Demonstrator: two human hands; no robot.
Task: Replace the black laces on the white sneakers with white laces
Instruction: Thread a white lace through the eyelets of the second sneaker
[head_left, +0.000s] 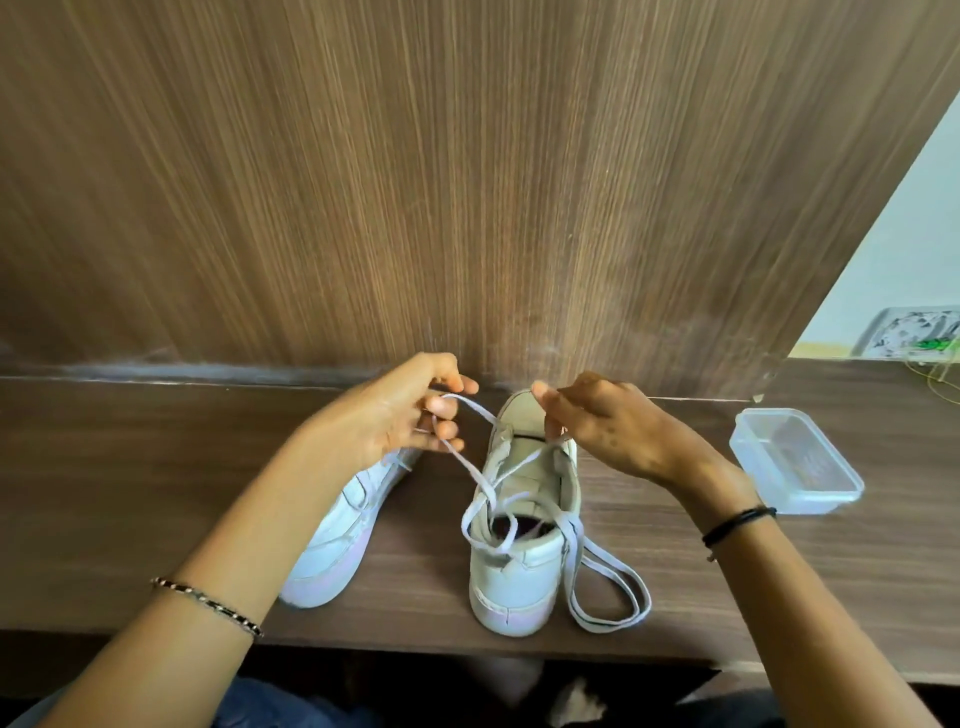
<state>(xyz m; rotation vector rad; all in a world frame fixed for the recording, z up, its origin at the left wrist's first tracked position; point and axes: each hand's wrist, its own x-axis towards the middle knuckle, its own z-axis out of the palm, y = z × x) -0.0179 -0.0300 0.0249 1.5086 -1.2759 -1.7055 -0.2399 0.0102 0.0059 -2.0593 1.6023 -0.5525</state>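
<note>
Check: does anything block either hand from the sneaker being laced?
Nothing visible does. Both the left hand and right hand grip the white lace over the upright sneaker; the second sneaker lies to its left, the clear plastic container to its right.

1. The left hand (389, 415) covers the toe of the left sneaker (332, 540).
2. The right hand (608, 421) hides the end of the white lace (467, 457) and the right sneaker's (524, 519) front eyelets.
3. At the counter's far right corner, a patterned item (914, 332) is cut off by the picture's edge and is too blurred to name.
</note>
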